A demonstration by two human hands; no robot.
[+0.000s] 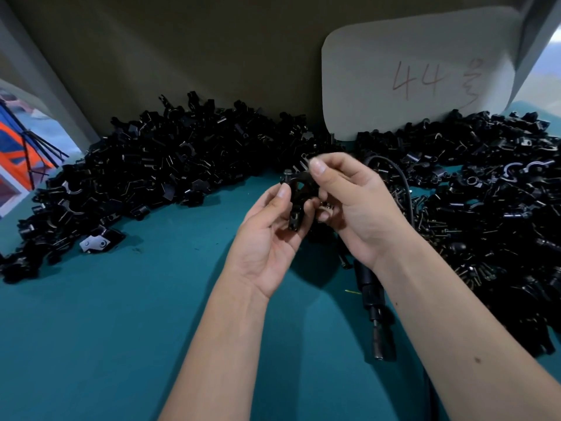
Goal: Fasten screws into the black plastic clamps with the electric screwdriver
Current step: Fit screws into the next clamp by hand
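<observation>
Both hands are up over the teal table (121, 314), and between them I have one black plastic clamp (299, 197), held clear of the surface and in front of the long pile of loose clamps (170, 165) along the back wall. My left hand (267, 238) pinches the clamp's lower part between thumb and fingers. My right hand (349, 202) is closed on its upper edge with thumb and forefinger, and the curled lower fingers seem to cradle something small and shiny, perhaps spare screws, though the blur there keeps me from being sure. A screw (287, 175) stands proud at the clamp's top left corner; whether it is only started I cannot tell.

The electric screwdriver (376, 308) lies on the table under my right forearm, bit toward me, its cable (400, 183) looping back toward the right-hand heap (485, 208). As I judge it, the step is seating the screw by hand. To do it well I should square the two halves so the holes line up, keep the screw upright, and hold the clamp firmly with the left hand before the right lets go to fetch the driver.
</observation>
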